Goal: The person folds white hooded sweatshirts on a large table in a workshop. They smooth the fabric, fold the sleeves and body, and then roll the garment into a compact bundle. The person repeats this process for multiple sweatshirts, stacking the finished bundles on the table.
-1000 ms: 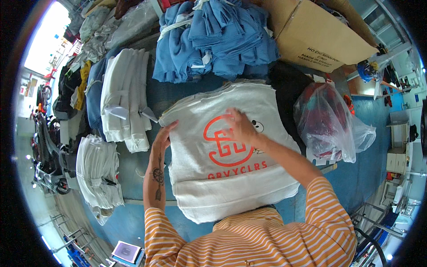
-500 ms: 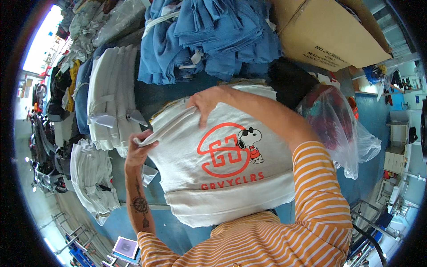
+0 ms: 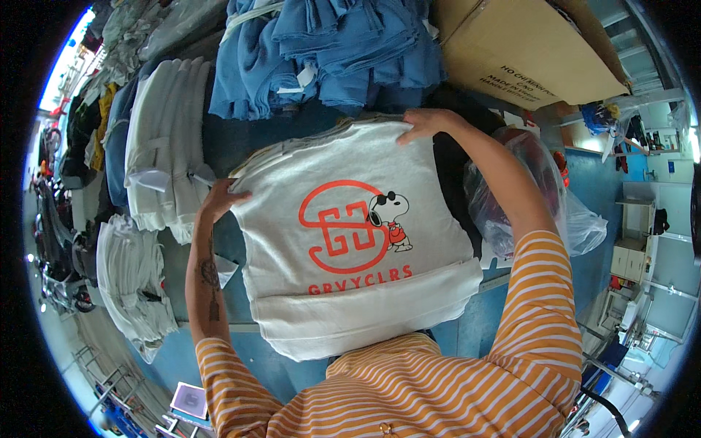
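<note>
A stack of white printed fabric panels [image 3: 277, 219] lies flat before me, bearing a red circular design, a cartoon dog in sunglasses and red lettering, with a folded band along its near edge. My left hand [image 3: 223, 196] grips the stack's upper left corner, thumb on top and fingers partly hidden beneath. My right hand [image 3: 421, 125] grips the upper right corner, thumb on the top panel and fingertips at the far edge.
Blue fabric bundles [image 3: 325, 51] lie behind. Bundled white pieces [image 3: 164, 139] and another white pile [image 3: 128, 277] are at left. A cardboard box [image 3: 518, 51], dark cloth [image 3: 449, 160] and a clear plastic bag [image 3: 577, 219] are at right, on the blue table [image 3: 234, 131].
My right hand has moved from over the print, via the upper left edge, to the upper right corner. The corner lifted half a second ago now lies flatter under my left hand.
</note>
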Demonstrator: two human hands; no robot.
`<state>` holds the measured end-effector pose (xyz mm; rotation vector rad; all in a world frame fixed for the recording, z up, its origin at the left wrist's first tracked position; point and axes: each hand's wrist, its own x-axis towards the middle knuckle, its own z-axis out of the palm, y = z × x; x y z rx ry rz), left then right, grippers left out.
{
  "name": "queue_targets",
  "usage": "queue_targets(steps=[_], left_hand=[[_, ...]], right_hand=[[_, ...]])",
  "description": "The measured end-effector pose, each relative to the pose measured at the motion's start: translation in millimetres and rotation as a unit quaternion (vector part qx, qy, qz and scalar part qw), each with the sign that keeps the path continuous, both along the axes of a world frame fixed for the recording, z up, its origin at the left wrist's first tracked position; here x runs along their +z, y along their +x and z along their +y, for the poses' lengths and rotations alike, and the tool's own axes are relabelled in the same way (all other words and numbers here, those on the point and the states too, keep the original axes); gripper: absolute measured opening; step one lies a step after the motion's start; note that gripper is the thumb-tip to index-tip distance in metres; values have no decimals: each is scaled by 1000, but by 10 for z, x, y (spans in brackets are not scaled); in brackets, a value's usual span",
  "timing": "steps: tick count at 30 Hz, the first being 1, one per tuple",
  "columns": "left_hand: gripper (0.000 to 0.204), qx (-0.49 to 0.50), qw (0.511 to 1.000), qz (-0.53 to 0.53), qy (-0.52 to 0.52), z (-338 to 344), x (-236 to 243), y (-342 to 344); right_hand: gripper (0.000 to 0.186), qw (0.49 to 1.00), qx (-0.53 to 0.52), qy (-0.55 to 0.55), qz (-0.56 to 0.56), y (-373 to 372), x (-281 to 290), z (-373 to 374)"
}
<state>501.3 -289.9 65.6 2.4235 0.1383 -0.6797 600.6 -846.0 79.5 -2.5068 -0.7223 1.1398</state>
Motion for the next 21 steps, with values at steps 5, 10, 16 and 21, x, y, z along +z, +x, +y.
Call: queue_targets(steps=[5,10,16,21], left_hand=[[62,8,998,-62,1,460,-70,-71],[23,-32,990,-125,-56,127,671,-532],[27,-117,944,-279,-129,-120,1003,-1702],[46,-170,945,-257,-109,-203,489,-2339]], right_hand=[[52,983,-16,148,-112,-376,164,2],[38,973,-58,112,-193,-1132,941,49],[31,916,-8,144,-375,-2460,1016,-143],[47,917,4,117,-380,-3405,356,-125]])
